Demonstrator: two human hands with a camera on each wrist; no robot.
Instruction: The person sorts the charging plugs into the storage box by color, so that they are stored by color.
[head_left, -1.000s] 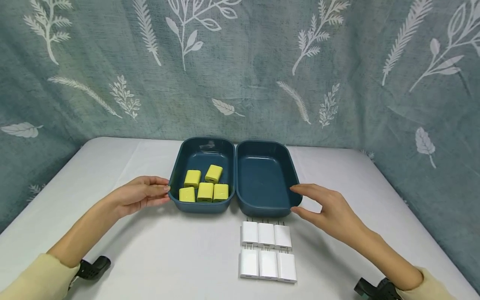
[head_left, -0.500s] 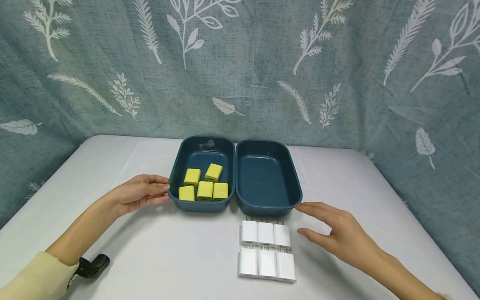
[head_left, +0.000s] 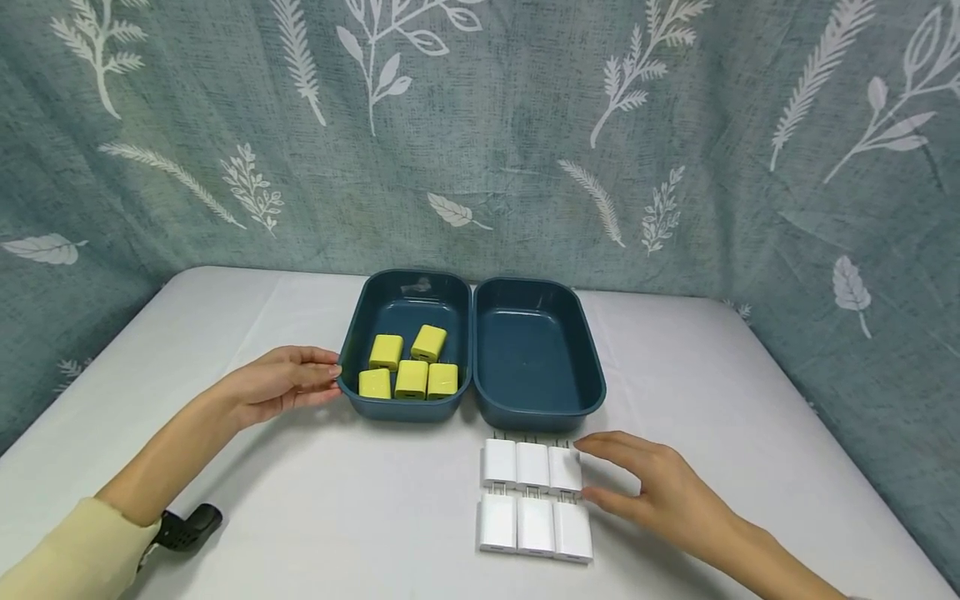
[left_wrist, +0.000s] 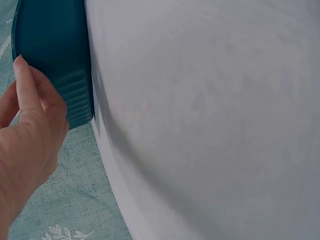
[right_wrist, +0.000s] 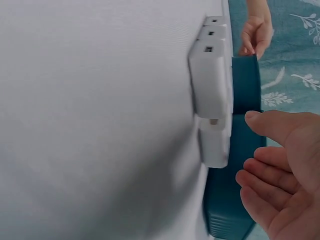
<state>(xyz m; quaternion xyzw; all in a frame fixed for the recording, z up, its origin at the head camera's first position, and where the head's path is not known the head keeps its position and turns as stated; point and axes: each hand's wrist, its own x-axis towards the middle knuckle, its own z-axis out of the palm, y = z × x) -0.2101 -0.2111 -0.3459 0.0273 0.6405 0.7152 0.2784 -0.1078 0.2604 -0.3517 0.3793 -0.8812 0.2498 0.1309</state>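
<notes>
In the head view, my left hand (head_left: 279, 388) rests on the left side of a dark blue tray (head_left: 405, 412). Its thumb is at the rim; the left wrist view shows fingers (left_wrist: 28, 87) against the outer wall. Several yellow charger blocks (head_left: 411, 379) lie inside that tray. Several white plug chargers (head_left: 536, 525) stand in two rows before the right tray, prongs pointing away from me. My right hand (head_left: 660, 493) hovers at the back row's right-hand charger (head_left: 565, 468), thumb and fingers apart. From these views I cannot tell whether it touches that charger.
A second dark blue tray (head_left: 528, 358) adjoins the first on its right, with nothing in it. Both stand near the far edge of the white-covered table (head_left: 337, 500). Behind hangs a green-grey leaf-patterned cloth (head_left: 510, 183).
My right hand has left the right tray's corner and come down toward me, to the back row of white chargers. The left hand, trays and chargers have stayed in place.
</notes>
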